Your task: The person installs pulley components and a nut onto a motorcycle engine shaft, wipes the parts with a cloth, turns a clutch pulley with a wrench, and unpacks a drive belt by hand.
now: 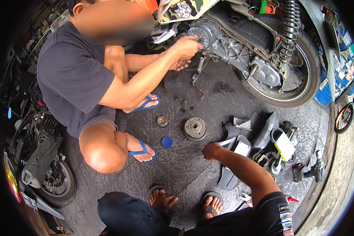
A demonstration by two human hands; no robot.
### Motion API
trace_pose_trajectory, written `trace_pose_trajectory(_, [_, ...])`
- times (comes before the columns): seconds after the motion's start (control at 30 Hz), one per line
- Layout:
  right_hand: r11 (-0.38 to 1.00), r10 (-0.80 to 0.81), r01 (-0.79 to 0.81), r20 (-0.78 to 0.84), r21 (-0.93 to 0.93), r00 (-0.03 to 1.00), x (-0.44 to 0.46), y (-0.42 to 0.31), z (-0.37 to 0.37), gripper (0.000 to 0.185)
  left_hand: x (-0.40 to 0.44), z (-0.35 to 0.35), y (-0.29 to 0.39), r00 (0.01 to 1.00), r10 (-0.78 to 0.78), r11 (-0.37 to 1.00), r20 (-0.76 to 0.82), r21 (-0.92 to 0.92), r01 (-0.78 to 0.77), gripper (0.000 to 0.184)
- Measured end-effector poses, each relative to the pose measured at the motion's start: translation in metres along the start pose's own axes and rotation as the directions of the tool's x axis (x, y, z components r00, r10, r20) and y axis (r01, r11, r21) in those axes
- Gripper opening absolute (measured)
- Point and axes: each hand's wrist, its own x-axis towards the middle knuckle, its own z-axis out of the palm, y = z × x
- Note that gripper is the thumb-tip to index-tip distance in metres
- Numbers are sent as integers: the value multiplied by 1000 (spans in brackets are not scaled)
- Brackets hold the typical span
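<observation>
My right hand [211, 151] reaches in from the lower right, its fingers curled. Whatever they hold, if anything, is hidden. Just beyond it sits a round metal clutch drum [195, 129] on the floor, apart from the hand. Grey and dark plastic panels [229, 177] lie beside my right forearm. My left hand [165, 201] hangs low by my foot, fingers loosely stretched and nothing visible in them. A blue lid [167, 142] and a small round tin [162, 121] rest on the floor left of the drum.
A co-worker squats at upper left, hands [183, 51] at the engine of a scooter [240, 47]. Removed parts [279, 145] and a cordless power tool [308, 169] lie at right. Another motorbike [47, 169] stands at left. Tools [246, 200] lie by my right elbow.
</observation>
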Motion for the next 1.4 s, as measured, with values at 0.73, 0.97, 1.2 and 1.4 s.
trace_pose_trajectory(0.73, [1000,-29,29,-26,-10,999,-7,2,-1,23,5,-19,21,997,-30,996,68,-77,35,28])
trace_pose_trajectory(0.97, [999,-30,29,-26,-16,999,-3,4,4,24,4,-5,3,997,-14,994,80,-103,23,27])
trace_pose_trajectory(1.2, [999,-41,41,-44,-15,998,-1,5,7,25,4,-8,7,987,-79,993,136,-72,90,28])
trace_pose_trajectory(1.4, [999,-34,34,-14,-8,999,-1,4,5,27,4,-9,10,990,-65,994,124,-76,75,28])
